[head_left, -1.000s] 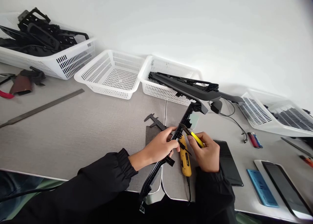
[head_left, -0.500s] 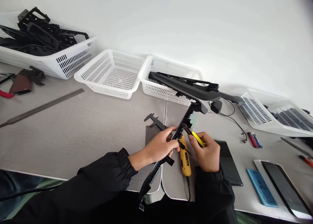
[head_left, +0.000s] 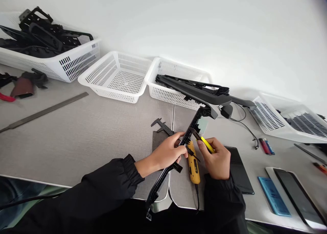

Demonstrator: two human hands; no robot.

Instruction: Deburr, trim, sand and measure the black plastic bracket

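A long black plastic trim piece (head_left: pixel 161 178) slants from near my body up toward the baskets. My left hand (head_left: pixel 170 151) is closed around its middle. In my right hand (head_left: pixel 217 158) is a yellow utility knife (head_left: pixel 207 144), its blade end at the ribbed edge of the trim piece. Beneath the trim piece lie a yellow corded power tool (head_left: pixel 194 167) and a dark caliper (head_left: pixel 162 126), both partly covered. A dark grey pad (head_left: pixel 157 140) shows beside my left hand.
Several white baskets line the wall: one heaped with black parts (head_left: pixel 46 39), an empty one (head_left: pixel 114 96), and one bearing long black trims (head_left: pixel 196 90). A flat file (head_left: pixel 48 110) lies left. To the right are a black tablet (head_left: pixel 238 169), blue case (head_left: pixel 274 195), lighters (head_left: pixel 265 146) and a cable (head_left: pixel 246 126).
Both hands keep their grips, and the knife stays at the trim piece's edge. The whole view has shifted very slightly; nothing else has visibly moved.
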